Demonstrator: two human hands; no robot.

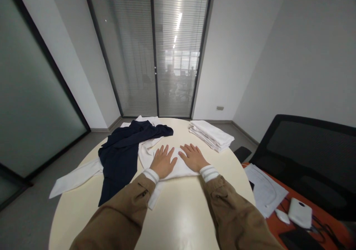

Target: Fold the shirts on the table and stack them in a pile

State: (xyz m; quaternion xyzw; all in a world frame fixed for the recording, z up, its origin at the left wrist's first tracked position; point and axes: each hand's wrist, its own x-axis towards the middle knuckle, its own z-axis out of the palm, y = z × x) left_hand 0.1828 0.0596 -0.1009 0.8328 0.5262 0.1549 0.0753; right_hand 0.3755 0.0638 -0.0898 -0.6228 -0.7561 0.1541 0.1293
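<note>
A white garment [180, 168], partly folded, lies on the round cream table [183, 213] in front of me. My left hand [163, 162] rests flat on its left part with the fingers spread. On its right part lies my right hand [193, 157], palm down and fingers stretched out. A narrow white strip of cloth [155, 196] sticks out toward me below my left wrist. Left of my hands is a rumpled heap of dark navy clothing [122, 150], with white cloth [78, 177] showing beneath it and hanging over the table's left edge.
A stack of folded white cloth [211, 134] sits at the table's back right. To the right, an orange desk [274, 227] holds papers [264, 189], a white mouse [282, 216], a white box-shaped device [300, 213] and cables. A black mesh chair [311, 157] stands behind it.
</note>
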